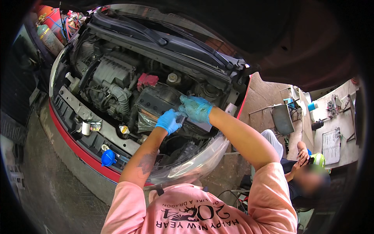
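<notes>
Both my hands wear blue gloves and meet at the near right end of a black car battery (161, 95) in the engine bay. My left hand (169, 121) is closed at the battery's near edge, its fingertips against a small dark piece I cannot make out. Just right of it, my right hand (196, 108) bends over the battery's right end with its fingers drawn together; what they grip is hidden. A red terminal cover (148, 80) sits at the battery's far left corner. Crumpled clear plastic (147, 123) covers part of its near side.
The raised hood hangs overhead at the right. Left of the battery is the engine (115, 72). A blue cap (108, 158), a white roll (85, 128) and a yellow-topped cap (124, 129) are along the front panel. A seated person (302, 156), a chair (283, 119) and a whiteboard (331, 146) are at right.
</notes>
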`<state>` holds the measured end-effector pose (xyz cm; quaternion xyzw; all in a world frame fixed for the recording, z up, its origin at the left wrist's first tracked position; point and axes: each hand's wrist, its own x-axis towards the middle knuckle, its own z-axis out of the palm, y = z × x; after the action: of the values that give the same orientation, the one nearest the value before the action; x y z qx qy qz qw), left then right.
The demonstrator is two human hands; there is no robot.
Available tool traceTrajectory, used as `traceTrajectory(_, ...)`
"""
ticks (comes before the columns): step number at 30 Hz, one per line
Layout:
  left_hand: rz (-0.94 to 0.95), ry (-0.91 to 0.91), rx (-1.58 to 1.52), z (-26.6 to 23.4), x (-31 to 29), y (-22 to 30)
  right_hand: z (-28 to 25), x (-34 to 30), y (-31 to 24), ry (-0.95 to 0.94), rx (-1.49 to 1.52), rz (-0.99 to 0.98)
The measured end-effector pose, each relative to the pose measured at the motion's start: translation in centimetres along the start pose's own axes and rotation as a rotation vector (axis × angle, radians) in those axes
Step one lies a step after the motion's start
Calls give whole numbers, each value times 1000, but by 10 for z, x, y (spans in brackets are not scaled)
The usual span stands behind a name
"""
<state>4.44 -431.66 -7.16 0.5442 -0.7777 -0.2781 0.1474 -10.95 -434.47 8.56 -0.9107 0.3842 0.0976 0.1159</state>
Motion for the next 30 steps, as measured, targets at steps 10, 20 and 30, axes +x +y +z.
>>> traceTrajectory(10, -33, 136, -23, 23, -2, -2, 3, -8, -6, 118, -39, 68)
traceTrajectory(20, -77, 53, 5, 20, 1, 9, -5, -17, -14, -41, -232, 35)
traceTrajectory(30, -163, 0, 59, 17, 10, 9, 3, -15, -13, -112, -289, 97)
